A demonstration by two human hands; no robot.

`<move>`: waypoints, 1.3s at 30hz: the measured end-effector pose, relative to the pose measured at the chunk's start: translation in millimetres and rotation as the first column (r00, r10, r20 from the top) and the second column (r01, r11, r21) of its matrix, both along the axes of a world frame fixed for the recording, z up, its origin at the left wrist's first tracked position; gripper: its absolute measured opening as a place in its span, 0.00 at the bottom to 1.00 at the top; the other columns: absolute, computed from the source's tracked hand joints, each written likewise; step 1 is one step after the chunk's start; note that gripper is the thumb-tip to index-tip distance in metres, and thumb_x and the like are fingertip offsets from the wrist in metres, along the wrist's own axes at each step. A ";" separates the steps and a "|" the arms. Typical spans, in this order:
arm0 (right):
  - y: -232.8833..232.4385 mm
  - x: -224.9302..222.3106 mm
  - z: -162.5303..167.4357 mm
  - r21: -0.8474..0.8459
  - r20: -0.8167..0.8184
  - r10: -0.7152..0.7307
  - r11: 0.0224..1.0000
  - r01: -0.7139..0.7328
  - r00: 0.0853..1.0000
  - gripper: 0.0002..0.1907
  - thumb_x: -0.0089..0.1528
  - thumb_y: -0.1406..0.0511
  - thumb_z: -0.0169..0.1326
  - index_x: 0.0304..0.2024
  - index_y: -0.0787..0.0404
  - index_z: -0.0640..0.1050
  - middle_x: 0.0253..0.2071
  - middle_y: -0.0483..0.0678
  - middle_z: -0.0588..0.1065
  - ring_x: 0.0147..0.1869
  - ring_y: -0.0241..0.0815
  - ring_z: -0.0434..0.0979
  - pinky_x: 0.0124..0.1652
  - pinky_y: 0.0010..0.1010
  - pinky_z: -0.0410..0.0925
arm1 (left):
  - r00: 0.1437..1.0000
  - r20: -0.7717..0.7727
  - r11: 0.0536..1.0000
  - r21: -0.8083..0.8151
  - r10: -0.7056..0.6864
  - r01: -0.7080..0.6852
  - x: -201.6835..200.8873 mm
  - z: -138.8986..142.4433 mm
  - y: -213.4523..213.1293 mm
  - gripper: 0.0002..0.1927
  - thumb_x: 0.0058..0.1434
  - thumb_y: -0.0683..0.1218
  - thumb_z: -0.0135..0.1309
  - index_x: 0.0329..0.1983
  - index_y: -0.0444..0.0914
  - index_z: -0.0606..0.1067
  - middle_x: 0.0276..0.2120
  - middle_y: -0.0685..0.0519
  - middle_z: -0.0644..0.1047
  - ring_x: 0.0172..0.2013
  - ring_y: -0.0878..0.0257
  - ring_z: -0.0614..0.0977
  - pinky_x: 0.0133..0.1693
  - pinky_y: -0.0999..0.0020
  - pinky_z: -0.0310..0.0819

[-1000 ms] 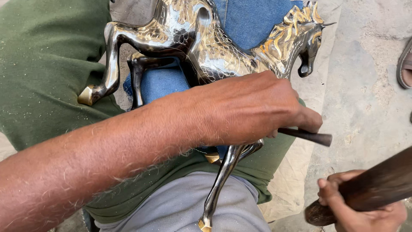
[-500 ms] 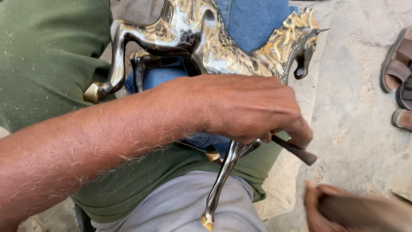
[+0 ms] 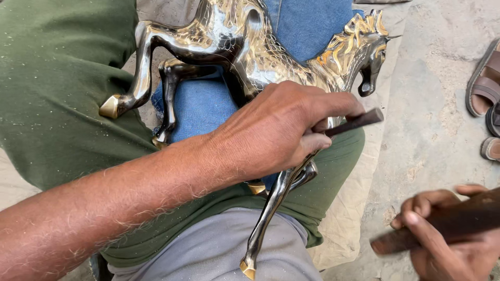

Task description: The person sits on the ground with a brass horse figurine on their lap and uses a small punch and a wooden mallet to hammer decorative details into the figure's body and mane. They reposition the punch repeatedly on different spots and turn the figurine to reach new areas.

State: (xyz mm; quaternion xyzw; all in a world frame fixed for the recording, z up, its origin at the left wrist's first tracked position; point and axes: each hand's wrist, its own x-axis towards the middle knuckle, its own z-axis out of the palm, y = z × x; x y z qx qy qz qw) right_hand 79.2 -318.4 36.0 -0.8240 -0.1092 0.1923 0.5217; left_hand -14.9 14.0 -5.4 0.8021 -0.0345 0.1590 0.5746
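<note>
nearest the camera, the right hand [image 3: 448,229] is wrapped fully shut around a dark wooden mallet-like handle [image 3: 442,221], blurred, low at the right and well apart from the work. further in, the left hand [image 3: 281,127] has its fingers curled tight on a slim dark metal punch [image 3: 359,120], held against the shiny silver-and-gold metal horse figurine [image 3: 250,57]. the horse lies across the lap on a blue cloth pad [image 3: 203,104] over green trousers [image 3: 52,88].

risks, as a judgement: a blow could glance off the narrow punch end and catch the knuckles, since the fingers sit close to it; the polished horse could slide on the pad and the point could scar it.

counts: one horse, one punch, one handle, two hands; beyond, on the concrete floor [image 3: 432,93], parts of three brown sandals [image 3: 487,78].
</note>
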 end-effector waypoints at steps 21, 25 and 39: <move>-26.3 106.4 -22.0 -0.693 0.161 0.407 0.696 -0.191 0.899 0.34 0.63 0.75 0.58 0.70 0.58 0.63 0.39 0.51 0.73 0.32 0.40 0.76 0.35 0.32 0.73 | 0.997 -0.074 0.999 0.022 0.028 -0.026 1.5 4.5 -6.6 0.21 0.56 0.40 0.64 0.54 0.40 0.77 0.38 0.46 0.83 0.43 0.47 0.84 0.44 0.54 0.77; -38.3 136.2 -35.9 -0.783 0.107 0.637 0.527 -0.331 0.763 0.33 0.61 0.75 0.56 0.69 0.61 0.64 0.38 0.50 0.73 0.35 0.38 0.77 0.36 0.33 0.73 | 0.994 -0.061 0.996 0.001 0.091 -0.091 0.3 6.9 -11.2 0.20 0.54 0.39 0.64 0.51 0.38 0.77 0.39 0.45 0.83 0.43 0.46 0.84 0.44 0.54 0.77; 33.2 217.4 -47.3 -0.834 -0.015 0.663 0.405 -0.374 0.749 0.29 0.62 0.73 0.58 0.64 0.62 0.65 0.34 0.50 0.72 0.32 0.39 0.76 0.36 0.33 0.73 | 0.912 -0.223 0.902 -0.191 0.345 -0.388 -25.3 -2.0 -28.5 0.23 0.59 0.39 0.66 0.58 0.37 0.75 0.31 0.54 0.79 0.30 0.71 0.81 0.32 0.76 0.80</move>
